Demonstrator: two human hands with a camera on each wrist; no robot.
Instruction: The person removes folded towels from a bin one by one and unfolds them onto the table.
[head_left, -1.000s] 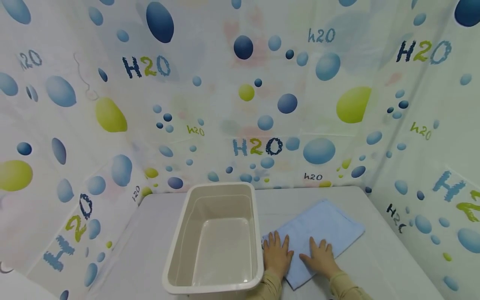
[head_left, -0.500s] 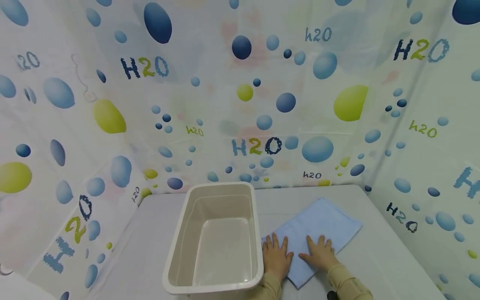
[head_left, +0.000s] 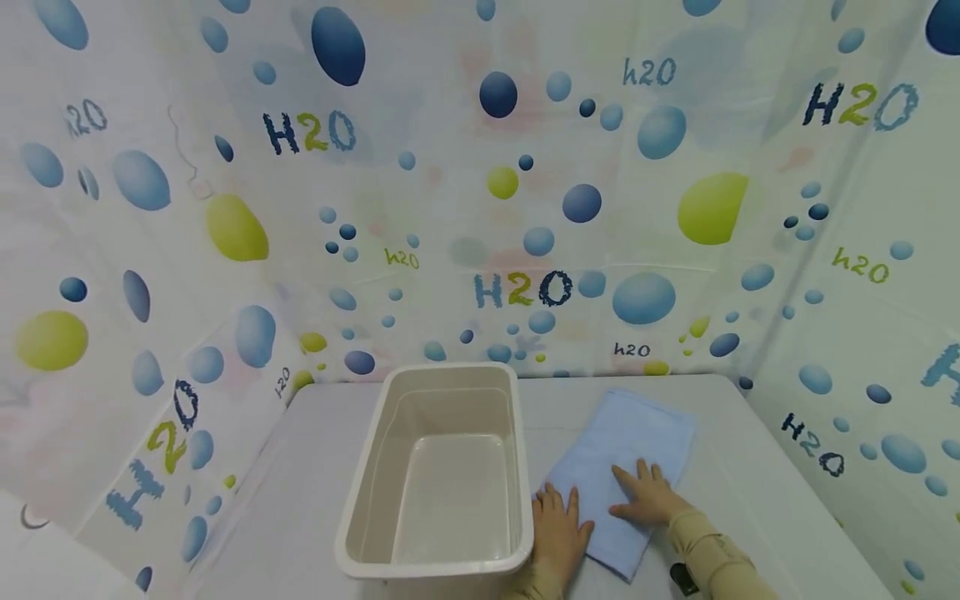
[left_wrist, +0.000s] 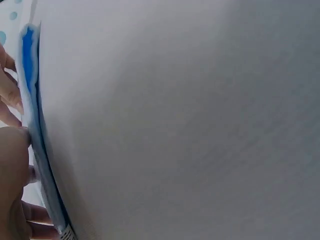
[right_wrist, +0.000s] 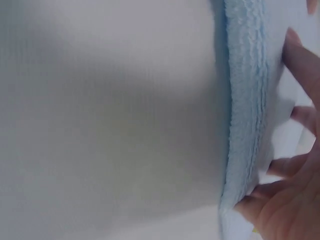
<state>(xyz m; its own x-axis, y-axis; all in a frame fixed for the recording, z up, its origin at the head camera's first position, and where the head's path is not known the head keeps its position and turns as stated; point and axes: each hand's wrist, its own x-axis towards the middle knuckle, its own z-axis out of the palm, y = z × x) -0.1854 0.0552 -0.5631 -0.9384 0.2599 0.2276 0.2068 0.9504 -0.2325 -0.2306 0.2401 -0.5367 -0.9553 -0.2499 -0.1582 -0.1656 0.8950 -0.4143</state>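
Note:
A folded light blue towel [head_left: 600,442] lies flat on the white-covered table, slanting beside the basin. My left hand [head_left: 559,533] rests on its near left edge, close to the basin wall, with fingers stretched out. Spread over the towel's right side is my right hand [head_left: 649,497], its fingers straight and pressing on the cloth. In the left wrist view the towel's layered edge [left_wrist: 45,160] runs past the left hand [left_wrist: 12,175]. The right wrist view shows the thick fluffy folds [right_wrist: 245,100] next to the right hand [right_wrist: 295,195].
A deep beige basin [head_left: 450,500] stands left of the towel, with nothing inside. Bubble-patterned "H2O" curtains [head_left: 420,183] enclose the table's back and sides. A small dark object [head_left: 682,578] shows by the right sleeve.
The towel has turned on the table, its far end swinging left and its near corner shifting right. Both hands have moved with it, staying on the cloth. The head view has shifted slightly.

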